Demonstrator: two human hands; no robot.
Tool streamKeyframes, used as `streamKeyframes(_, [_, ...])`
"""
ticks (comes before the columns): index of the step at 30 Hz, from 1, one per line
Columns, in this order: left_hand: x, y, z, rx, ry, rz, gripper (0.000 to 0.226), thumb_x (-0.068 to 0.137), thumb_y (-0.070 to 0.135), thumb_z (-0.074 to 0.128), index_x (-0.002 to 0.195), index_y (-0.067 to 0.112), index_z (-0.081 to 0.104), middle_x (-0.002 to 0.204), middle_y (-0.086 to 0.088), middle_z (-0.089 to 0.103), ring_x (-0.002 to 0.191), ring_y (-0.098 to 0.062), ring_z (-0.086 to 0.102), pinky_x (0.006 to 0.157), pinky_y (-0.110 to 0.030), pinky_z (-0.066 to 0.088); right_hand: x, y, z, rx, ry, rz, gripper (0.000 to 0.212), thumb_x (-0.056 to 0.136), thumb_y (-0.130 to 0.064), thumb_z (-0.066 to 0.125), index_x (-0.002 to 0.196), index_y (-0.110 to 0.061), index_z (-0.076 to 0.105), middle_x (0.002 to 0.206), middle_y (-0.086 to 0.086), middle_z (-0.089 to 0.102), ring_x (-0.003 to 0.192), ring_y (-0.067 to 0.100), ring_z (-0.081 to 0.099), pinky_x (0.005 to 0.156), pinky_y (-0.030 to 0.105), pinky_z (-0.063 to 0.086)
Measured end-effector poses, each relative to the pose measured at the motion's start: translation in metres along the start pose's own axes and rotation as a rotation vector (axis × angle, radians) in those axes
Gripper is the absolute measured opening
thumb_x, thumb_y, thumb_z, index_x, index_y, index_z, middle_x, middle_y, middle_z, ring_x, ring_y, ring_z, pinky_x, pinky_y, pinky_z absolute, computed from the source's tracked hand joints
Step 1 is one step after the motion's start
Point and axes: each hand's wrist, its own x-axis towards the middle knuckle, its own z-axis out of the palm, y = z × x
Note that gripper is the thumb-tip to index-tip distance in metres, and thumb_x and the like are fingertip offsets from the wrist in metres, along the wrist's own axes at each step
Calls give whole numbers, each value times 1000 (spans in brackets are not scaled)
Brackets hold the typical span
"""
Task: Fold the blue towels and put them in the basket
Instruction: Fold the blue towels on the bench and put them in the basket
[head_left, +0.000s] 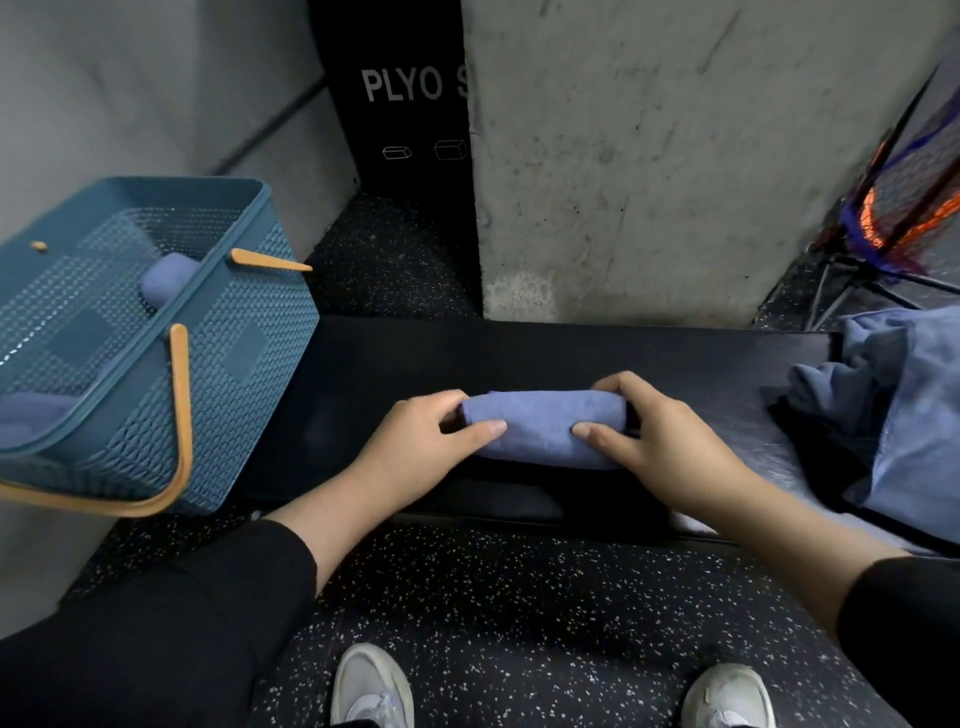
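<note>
A rolled blue towel (543, 428) lies across the black bench (363, 374) in front of me. My left hand (421, 441) grips its left end, thumb on the near side and fingers curled over the far side. My right hand (660, 436) grips the right end the same way. A teal woven basket (218, 332) with tan handles stands tilted at the left. Inside it lie a rolled blue towel (163, 278) and another blue towel (31, 415) at the near end. A heap of loose blue towels (904, 405) sits on the bench's right end.
A concrete pillar (675, 156) rises just behind the bench. A black plyo box (405, 104) stands behind the basket. A netted frame with orange and purple trim (904, 208) leans at the far right. My grey shoes (371, 686) stand on the speckled rubber floor.
</note>
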Motion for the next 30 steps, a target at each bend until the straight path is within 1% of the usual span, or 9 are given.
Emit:
streamKeyframes(4, [14, 2, 6, -88, 97, -102, 20, 88, 38, 72, 90, 20, 65, 57, 8, 54, 55, -2, 45, 60, -30, 40, 10, 0, 8, -31, 88, -14, 46, 87, -39, 73, 125, -42, 47, 112, -15, 55, 92, 2, 57, 85, 29, 48])
streamKeyframes(6, [17, 3, 9, -11, 134, -102, 22, 90, 30, 72, 109, 27, 62, 81, 13, 63, 70, -2, 55, 71, -26, 45, 13, 4, 15, -202, 142, -149, 40, 90, -33, 69, 126, -37, 53, 124, -14, 50, 103, 9, 56, 90, 37, 48])
streamKeyframes(10, [18, 1, 17, 471, 85, 293, 42, 99, 28, 45, 140, 28, 56, 145, 9, 52, 130, -13, 48, 107, -33, 33, 11, 13, 30, -445, 120, -346, 36, 98, -21, 51, 132, -24, 61, 146, -4, 53, 128, 21, 54, 97, 46, 47])
streamKeyframes(13, [14, 4, 21, 565, -162, 252, 67, 96, 56, 17, 154, 31, 37, 163, 13, 29, 150, -6, 21, 122, -36, 16, 2, 13, 32, -498, 3, -262, 55, 100, -43, 31, 147, -20, 48, 157, -7, 41, 143, 14, 41, 110, 45, 40])
streamKeyframes(16, [16, 3, 21, 594, -258, 154, 62, 101, 59, 23, 159, 35, 20, 166, 17, 15, 153, -3, 8, 125, -42, 8, -2, 14, 30, -555, -164, -156, 82, 91, -67, 7, 160, -24, 13, 166, -15, 7, 153, 4, 6, 124, 40, 12])
streamKeyframes(19, [21, 8, 21, 553, -292, 84, 58, 104, 55, 26, 159, 36, 21, 165, 17, 19, 152, -4, 11, 125, -44, 8, 3, 11, 26, -527, -245, -91, 85, 87, -68, -4, 161, -26, 3, 165, -18, -2, 152, 1, -1, 125, 36, 4])
streamKeyframes(23, [30, 13, 17, 577, -322, 64, 61, 101, 58, 37, 156, 34, 28, 158, 13, 35, 148, -9, 25, 123, -45, 12, 18, 2, 10, -483, -222, -23, 64, 102, -54, 31, 157, -23, 28, 162, -7, 31, 147, 11, 30, 120, 36, 24])
streamKeyframes(27, [37, 20, 7, 588, -376, 47, 76, 94, 63, 52, 157, 29, 28, 149, 7, 42, 141, -15, 36, 120, -40, 20, 27, -6, -2, -478, -310, -6, 74, 94, -57, 54, 156, -24, 31, 154, -3, 43, 141, 18, 40, 113, 42, 36])
streamKeyframes(30, [37, 28, 2, 589, -406, 11, 74, 85, 64, 64, 147, 31, 43, 138, 7, 47, 132, -17, 41, 112, -37, 28, 29, -15, -9, -389, -365, 25, 80, 87, -54, 67, 155, -24, 35, 147, -3, 48, 134, 17, 47, 108, 29, 37])
